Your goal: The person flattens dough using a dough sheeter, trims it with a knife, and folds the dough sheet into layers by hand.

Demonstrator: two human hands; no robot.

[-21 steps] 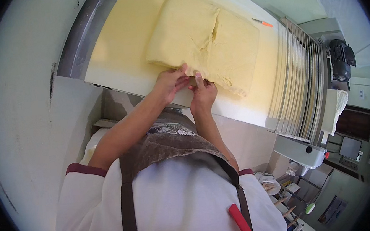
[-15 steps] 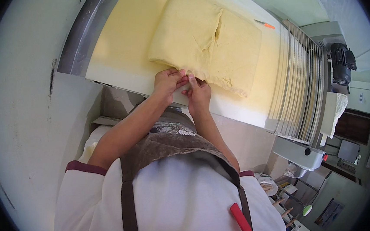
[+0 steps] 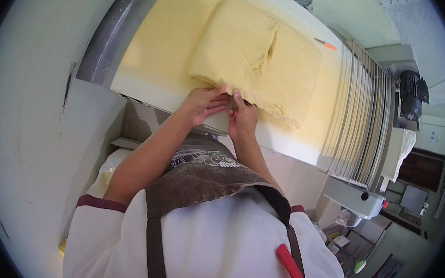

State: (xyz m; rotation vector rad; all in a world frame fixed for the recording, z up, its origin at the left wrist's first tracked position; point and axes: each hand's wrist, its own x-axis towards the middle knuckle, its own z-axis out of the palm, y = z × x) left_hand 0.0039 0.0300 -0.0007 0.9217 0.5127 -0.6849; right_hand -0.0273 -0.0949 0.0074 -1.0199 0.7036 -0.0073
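Observation:
A thick, pale yellow slab of dough (image 3: 246, 38) lies folded on the belt, with an open seam across its top and a ragged near edge. At that near edge, my left hand (image 3: 204, 106) pinches the dough between thumb and forefinger, its other fingers stretched out below. Just to its right, my right hand (image 3: 244, 120) grips the same edge, thumb on top and the other fingers partly hidden under the dough. A small gap separates the two hands.
The slab rests on the floury white belt (image 3: 140, 90) of a dough sheeter. A metal rod guard (image 3: 354, 123) spans its right side. An orange-handled blade (image 3: 330, 46) lies beyond the dough. A grey metal trough (image 3: 115, 37) borders the left end; a dark motor (image 3: 411, 94) sits far right.
The fingers of my left hand have straightened out under the dough edge. Both hands stay at that edge, while the whole view has shifted slightly.

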